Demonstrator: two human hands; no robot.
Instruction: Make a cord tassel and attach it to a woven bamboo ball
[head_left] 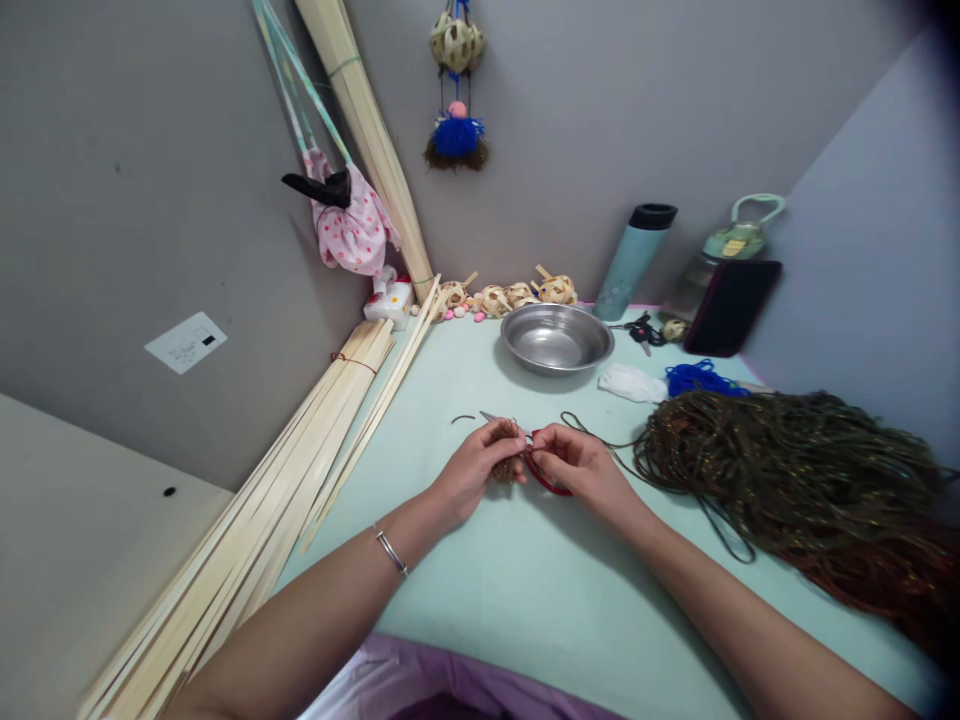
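Pale table [480, 590], hands (centred) [480, 465] on tassel [507, 468]

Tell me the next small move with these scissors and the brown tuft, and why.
Probably snip: the left hand pinches the brown tuft, and the right hand holds the red-handled scissors right against it, blades toward the tuft.

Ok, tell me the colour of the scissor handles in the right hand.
Red: the scissor handles loop under the right hand, seen in the head view.
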